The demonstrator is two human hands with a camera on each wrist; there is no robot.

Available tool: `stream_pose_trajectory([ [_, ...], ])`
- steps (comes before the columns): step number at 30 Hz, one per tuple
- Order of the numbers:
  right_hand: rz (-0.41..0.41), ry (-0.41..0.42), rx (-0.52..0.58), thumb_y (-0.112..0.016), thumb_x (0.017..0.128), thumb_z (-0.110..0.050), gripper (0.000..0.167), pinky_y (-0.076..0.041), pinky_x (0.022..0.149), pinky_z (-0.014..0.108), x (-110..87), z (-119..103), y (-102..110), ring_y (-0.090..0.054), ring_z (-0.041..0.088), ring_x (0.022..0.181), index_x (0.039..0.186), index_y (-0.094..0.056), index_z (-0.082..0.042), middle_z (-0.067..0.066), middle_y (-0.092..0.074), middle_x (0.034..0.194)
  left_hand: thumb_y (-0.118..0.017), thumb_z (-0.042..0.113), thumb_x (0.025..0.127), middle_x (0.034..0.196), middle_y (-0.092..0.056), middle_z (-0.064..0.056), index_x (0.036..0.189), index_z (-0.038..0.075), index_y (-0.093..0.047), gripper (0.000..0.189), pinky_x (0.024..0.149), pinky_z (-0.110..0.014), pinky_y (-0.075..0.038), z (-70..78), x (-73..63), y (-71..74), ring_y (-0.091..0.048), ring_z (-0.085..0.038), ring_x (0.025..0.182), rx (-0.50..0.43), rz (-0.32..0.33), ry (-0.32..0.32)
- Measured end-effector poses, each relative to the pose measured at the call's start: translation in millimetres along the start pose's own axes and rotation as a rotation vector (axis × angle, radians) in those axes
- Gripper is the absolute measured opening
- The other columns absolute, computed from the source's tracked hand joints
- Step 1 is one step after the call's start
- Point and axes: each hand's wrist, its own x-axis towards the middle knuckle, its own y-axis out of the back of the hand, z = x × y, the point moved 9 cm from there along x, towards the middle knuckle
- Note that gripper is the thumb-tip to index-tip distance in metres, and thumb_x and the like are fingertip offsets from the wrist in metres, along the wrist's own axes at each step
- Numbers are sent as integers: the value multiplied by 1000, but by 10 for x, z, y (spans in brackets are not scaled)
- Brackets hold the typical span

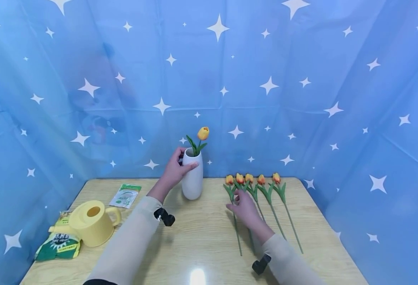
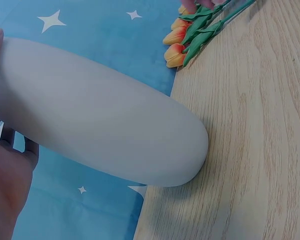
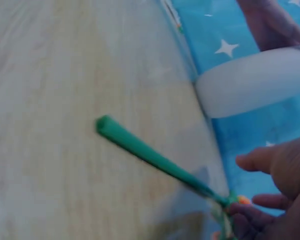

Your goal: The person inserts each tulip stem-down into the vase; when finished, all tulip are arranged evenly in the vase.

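A white vase (image 1: 192, 180) stands upright at the back of the wooden table (image 1: 202, 241) with one orange tulip (image 1: 203, 133) in it. My left hand (image 1: 180, 166) grips the vase near its rim, thumb across the front. In the left wrist view the vase (image 2: 100, 130) fills the frame beside my left hand (image 2: 7, 190). Several orange tulips (image 1: 262, 190) lie side by side to the right of the vase. My right hand (image 1: 238, 201) rests over the leftmost ones. In the blurred right wrist view my right hand (image 3: 240, 207) pinches a green tulip stem (image 3: 150, 152) just below the flower.
A yellow watering can (image 1: 91, 221) sits at the left front on a green bag (image 1: 59, 245). A small green and white packet (image 1: 125, 196) lies behind it. A blue star-printed backdrop (image 1: 301, 99) closes the table on three sides.
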Motion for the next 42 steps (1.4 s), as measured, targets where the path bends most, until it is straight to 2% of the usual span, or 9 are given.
stream_pose_trajectory([
  [4, 1, -35, -27, -86, 97, -14, 60, -56, 79, 48, -5, 105, -66, -64, 30, 99, 145, -59, 8, 18, -66, 117, -88, 48, 96, 141, -59, -5, 140, 24, -55, 60, 108, -65, -52, 2, 1, -8, -60, -35, 132, 3, 1, 3],
  [9, 5, -63, -24, -85, 95, -11, 56, -57, 81, 48, 8, 189, -102, -64, 30, 101, 143, -62, 7, 17, -66, 118, -88, 47, 96, 142, -59, -5, 140, 25, -54, 60, 109, -66, -51, -10, 4, -10, -59, -35, 133, 6, 1, 11],
  [15, 17, -28, -46, -85, 94, -5, 49, -59, 82, 47, 12, 185, -113, -64, 24, 91, 137, -66, 10, 9, -68, 100, -88, 48, 96, 141, -59, -5, 139, 26, -54, 59, 109, -66, -52, -16, 2, 2, -59, -35, 133, 15, 11, 15],
  [17, 30, -5, -58, -86, 93, -2, 43, -61, 84, 47, 4, 161, -106, -65, 20, 87, 131, -69, 11, 5, -68, 94, -88, 48, 96, 141, -59, -4, 139, 26, -54, 59, 109, -65, -52, -14, -3, 3, -59, -35, 133, 20, 13, 19],
  [20, 45, 15, -70, -85, 92, 0, 25, -59, 81, 45, -9, 121, -93, -63, 17, 79, 112, -74, 10, 3, -68, 84, -87, 48, 96, 142, -58, -5, 140, 26, -54, 60, 109, -66, -52, -10, -10, 2, -59, -35, 133, 20, 11, 25],
  [23, 61, 18, -73, -84, 90, 2, 17, -57, 76, 41, -15, 96, -73, -60, 17, 74, 103, -75, 9, 3, -67, 80, -87, 48, 96, 143, -58, -5, 140, 25, -53, 60, 109, -66, -52, -5, -12, -2, -59, -36, 133, 19, 9, 23],
  [31, 68, -14, -37, -79, 90, 3, 17, -53, 67, 34, -9, 152, -59, -62, 19, 75, 107, -77, 6, 5, -69, 86, -88, 49, 96, 142, -59, -4, 139, 26, -55, 59, 110, -64, -52, -20, 1, -5, -59, -33, 133, 19, 13, 4],
  [36, 50, -26, 9, -80, 92, 2, 14, -55, 68, 35, -7, 207, -59, -64, 18, 79, 106, -77, 3, 5, -70, 89, -88, 51, 95, 142, -59, -4, 139, 26, -55, 61, 110, -64, -51, -34, 5, -6, -59, -33, 133, 15, 9, 9],
  [42, 38, -4, 141, -78, 96, 1, 14, -54, 61, 32, -12, 151, -25, -64, 17, 70, 109, -76, 3, 7, -70, 87, -88, 50, 95, 142, -59, -5, 139, 26, -54, 60, 110, -63, -52, -22, -6, -3, -59, -34, 133, 16, 5, 10],
])
